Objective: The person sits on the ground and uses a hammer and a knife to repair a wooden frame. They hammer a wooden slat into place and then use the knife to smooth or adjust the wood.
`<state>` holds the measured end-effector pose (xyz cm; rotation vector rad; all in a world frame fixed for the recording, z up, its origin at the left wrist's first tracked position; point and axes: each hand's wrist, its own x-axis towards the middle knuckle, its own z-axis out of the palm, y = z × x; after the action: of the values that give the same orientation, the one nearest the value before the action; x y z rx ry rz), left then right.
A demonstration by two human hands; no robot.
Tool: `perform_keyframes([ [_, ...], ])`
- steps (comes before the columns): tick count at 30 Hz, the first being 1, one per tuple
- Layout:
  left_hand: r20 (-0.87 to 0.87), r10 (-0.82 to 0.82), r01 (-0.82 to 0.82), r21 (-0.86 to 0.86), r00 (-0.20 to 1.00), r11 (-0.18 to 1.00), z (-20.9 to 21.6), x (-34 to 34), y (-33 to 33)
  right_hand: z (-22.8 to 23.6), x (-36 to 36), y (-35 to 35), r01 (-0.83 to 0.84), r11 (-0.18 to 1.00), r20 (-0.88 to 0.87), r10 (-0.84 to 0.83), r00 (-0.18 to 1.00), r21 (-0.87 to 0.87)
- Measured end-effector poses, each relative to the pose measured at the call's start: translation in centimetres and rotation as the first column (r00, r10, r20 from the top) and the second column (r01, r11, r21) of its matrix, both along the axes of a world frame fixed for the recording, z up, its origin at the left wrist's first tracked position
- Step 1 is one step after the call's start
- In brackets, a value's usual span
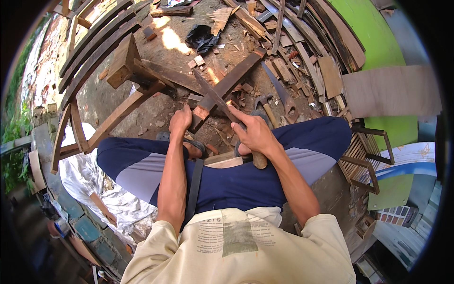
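A dark wooden beam [231,80] slants away in front of my lap, with a pale, freshly cut notch near its closer end. My left hand [179,120] is closed at that end, gripping the beam's left side. Across the notch lies a long, narrow, dark-bladed tool [208,89] with a wooden handle; I cannot tell whether it is a file or a knife. My right hand [253,130] is wrapped round it, index finger stretched along the blade. A hammer [270,115] and a handsaw [279,90] lie to the right of the beam.
A wooden frame [118,111] stands at the left, by a white sheet [94,180]. Offcuts [283,71] and long boards [312,28] are heaped at the upper right. A black plastic bag [202,39] lies farther off. A slatted wooden piece [362,156] is beyond my right knee.
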<state>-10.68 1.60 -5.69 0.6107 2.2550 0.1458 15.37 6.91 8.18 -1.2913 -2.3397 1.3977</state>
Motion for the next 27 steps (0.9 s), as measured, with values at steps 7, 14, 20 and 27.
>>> perform_keyframes([
  [7,0.313,0.414,-0.498,0.272,0.855,0.823,0.1,-1.0,-0.8,-0.7,-2.2,1.1,-0.156,0.954,0.019,0.156,0.988,0.256],
  [14,0.335,0.449,-0.553,0.364,0.828,0.749,1.0,0.0,-0.3,-5.7,-2.2,0.6,-0.209,0.943,0.113,0.186,0.976,0.260],
  [20,0.238,0.424,-0.483,0.337,0.874,0.808,0.5,-0.5,-0.1,-4.7,-3.4,0.7,-0.095,0.933,-0.095,0.136,0.986,0.348],
  [27,0.148,0.389,-0.416,0.318,0.909,0.852,0.8,0.9,-0.5,-8.4,-2.8,0.9,-0.132,0.991,-0.028,0.131,0.991,-0.021],
])
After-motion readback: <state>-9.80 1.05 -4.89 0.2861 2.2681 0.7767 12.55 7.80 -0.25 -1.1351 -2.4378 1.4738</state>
